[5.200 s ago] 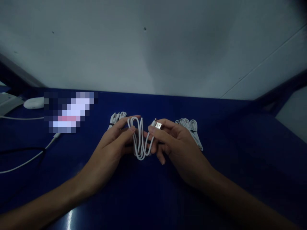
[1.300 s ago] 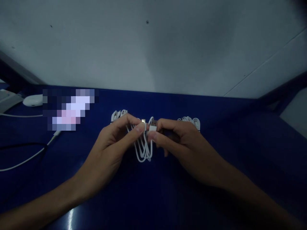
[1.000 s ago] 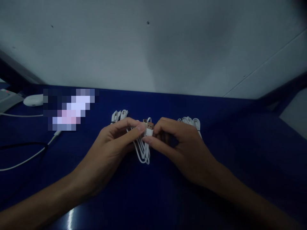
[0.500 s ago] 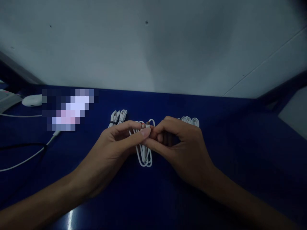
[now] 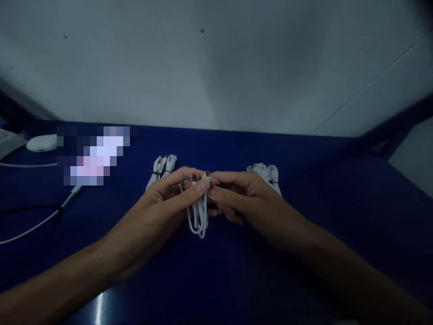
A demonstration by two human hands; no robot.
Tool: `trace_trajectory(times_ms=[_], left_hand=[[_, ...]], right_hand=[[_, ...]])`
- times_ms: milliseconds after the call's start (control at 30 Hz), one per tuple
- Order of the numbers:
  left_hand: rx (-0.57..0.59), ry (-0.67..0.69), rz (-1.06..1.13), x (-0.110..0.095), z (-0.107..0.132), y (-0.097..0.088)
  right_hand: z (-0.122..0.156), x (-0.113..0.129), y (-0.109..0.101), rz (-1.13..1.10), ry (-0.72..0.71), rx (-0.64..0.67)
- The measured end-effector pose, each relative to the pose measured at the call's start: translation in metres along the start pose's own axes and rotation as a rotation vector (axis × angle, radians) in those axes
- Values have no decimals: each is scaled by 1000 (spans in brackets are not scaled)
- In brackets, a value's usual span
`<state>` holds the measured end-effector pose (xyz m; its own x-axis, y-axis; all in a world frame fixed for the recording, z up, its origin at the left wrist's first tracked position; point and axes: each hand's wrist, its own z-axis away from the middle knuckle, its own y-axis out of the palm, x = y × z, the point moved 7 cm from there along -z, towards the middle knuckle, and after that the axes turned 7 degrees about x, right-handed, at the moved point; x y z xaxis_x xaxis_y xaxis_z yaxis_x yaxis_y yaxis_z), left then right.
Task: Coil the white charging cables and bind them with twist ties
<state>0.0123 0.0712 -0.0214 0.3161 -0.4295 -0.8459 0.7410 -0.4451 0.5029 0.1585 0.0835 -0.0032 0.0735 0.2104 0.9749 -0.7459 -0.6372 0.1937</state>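
Observation:
A white USB cable (image 5: 199, 216), folded into a narrow hank, hangs between both hands just above the dark blue table (image 5: 216, 271). My left hand (image 5: 162, 203) pinches its upper part between thumb and forefinger. My right hand (image 5: 243, 198) meets it from the right, fingers closed on the same cable, with the metal plug ends (image 5: 202, 176) showing at the fingertips. A tied white cable bundle (image 5: 161, 168) lies behind my left hand. Another tied white cable bundle (image 5: 267, 175) lies behind my right hand.
At the far left lie a white oval case (image 5: 41, 142), a grey device edge (image 5: 8, 141), and white and black leads (image 5: 34, 221) running across the table. A blurred patch (image 5: 94, 155) covers something beside them. A pale wall (image 5: 216, 67) rises behind the table.
The cable's loops have been drawn together from a loose wide hank into a narrow one. My right hand turned the plug end over to the left fingertips, and both plugs now sit together.

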Motion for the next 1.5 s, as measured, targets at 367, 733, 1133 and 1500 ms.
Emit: trace_trajectory(times_ms=[367,733,1133,1500], left_hand=[[-5,-62,-38,-8,1,4],[-57,45,-22,-8,-1,-2],[-257,146,-232,-16,2,-19],[-265,151,-229,-18,2,-21]], right_hand=[[-1,-2,0,38,46,54],[5,3,0,129,21,-47],[5,8,-10,196,-77,-259],[9,14,-14,209,-85,-349]])
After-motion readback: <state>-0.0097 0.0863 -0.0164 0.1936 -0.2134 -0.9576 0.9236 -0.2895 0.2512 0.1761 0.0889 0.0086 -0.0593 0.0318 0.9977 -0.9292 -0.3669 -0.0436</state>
